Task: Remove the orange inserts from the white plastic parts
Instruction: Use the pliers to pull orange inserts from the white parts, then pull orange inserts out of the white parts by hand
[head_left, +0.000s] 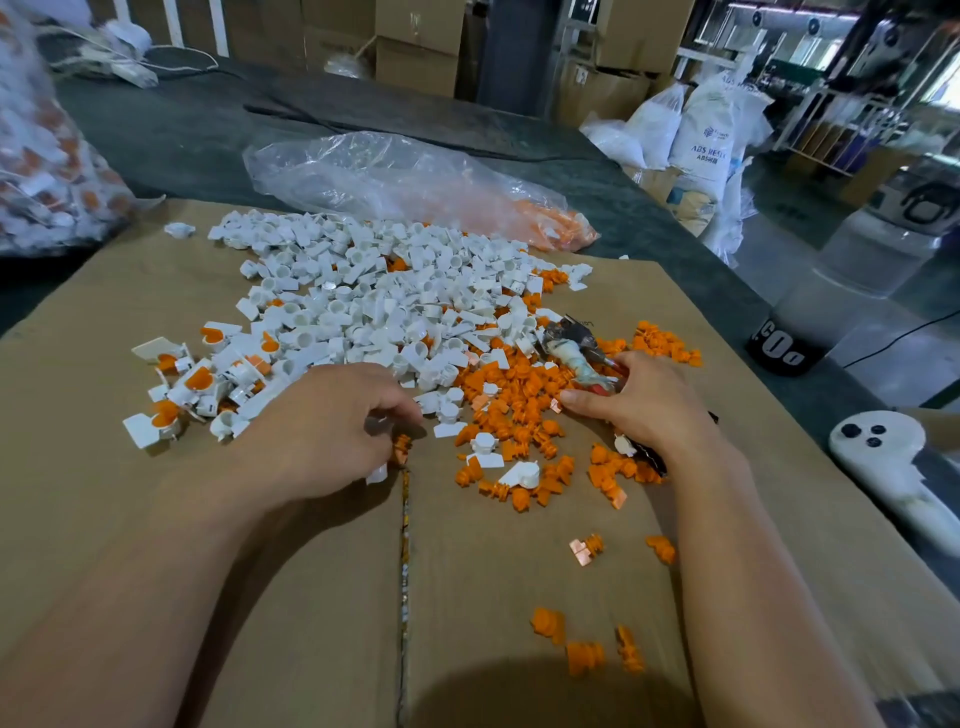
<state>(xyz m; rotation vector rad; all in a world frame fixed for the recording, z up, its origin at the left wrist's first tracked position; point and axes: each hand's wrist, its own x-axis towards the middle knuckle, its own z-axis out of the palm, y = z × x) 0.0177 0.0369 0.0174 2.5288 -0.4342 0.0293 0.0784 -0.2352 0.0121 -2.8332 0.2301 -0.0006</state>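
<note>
1. The cardboard sheet (156, 519) covers the worktop and carries everything in play.
2. A heap of white plastic parts (374, 291) fills its middle. Most show hollow cups, so they look already emptied.
3. Loose orange inserts (519, 395) lie spread just right of that heap, reaching between the two hands, with a few strays nearer the person.
4. A smaller cluster of unprocessed parts (197, 382), with orange seated in them, sits at the heap's left edge, just beyond the left hand.
5. The left hand (332, 431) rests low on the cardboard, its fingers curled round a white part that is mostly hidden. An orange piece (401, 446) shows at its fingertips, but it cannot be told whether that piece is seated in the part or lying loose.
6. The right hand (641, 402), well apart from the left, grips the wrapped handles of the pliers (574, 345). The nose points away toward the heap, and it cannot be told whether the jaws are closed.
7. The step in hand looks like readying one part for extraction. The next move likely calls for turning the held part so its insert faces right. The pliers' nose would then have to swing back to it, bite only the orange and pull straight out.
</note>
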